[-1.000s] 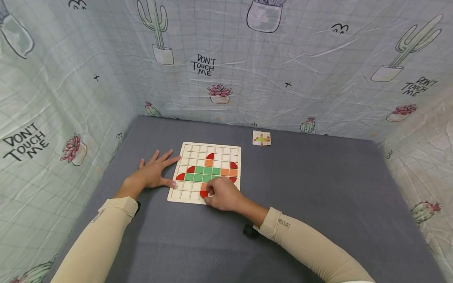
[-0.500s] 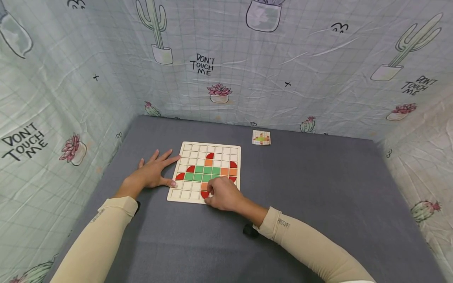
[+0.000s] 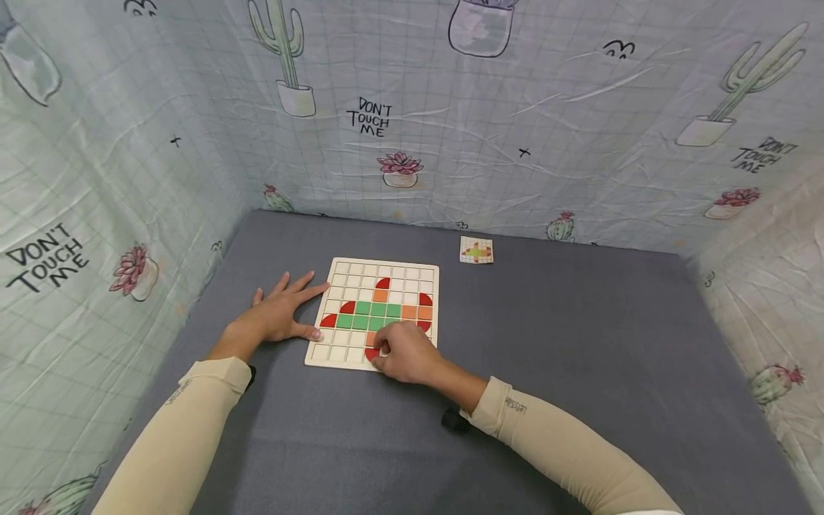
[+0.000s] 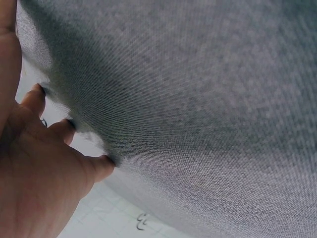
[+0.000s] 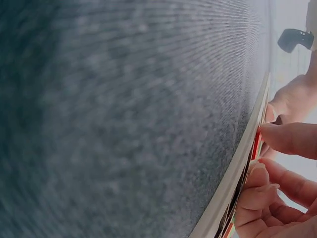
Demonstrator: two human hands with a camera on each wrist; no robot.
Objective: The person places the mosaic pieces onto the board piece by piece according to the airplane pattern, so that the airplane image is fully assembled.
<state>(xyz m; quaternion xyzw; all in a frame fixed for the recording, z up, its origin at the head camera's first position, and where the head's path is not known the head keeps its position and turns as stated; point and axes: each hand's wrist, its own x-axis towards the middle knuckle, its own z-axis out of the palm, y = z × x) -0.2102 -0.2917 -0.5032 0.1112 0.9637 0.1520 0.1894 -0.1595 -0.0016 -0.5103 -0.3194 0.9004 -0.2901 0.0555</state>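
Pinching a red piece (image 3: 371, 353) at the near edge of the grid board (image 3: 341, 354), the right hand (image 3: 404, 354) has barely shifted over the past second, which suggests the piece is being nudged square in its slot. The left hand (image 3: 273, 317) still lies flat, fingers spread, against the board's left side. A small pattern card (image 3: 476, 251) lies far right on the grey table (image 3: 579, 343).

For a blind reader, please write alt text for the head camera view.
The right hand pinches a red piece at the near edge of a wooden grid board; the left hand lies flat, steadying the board's left edge on a grey table.
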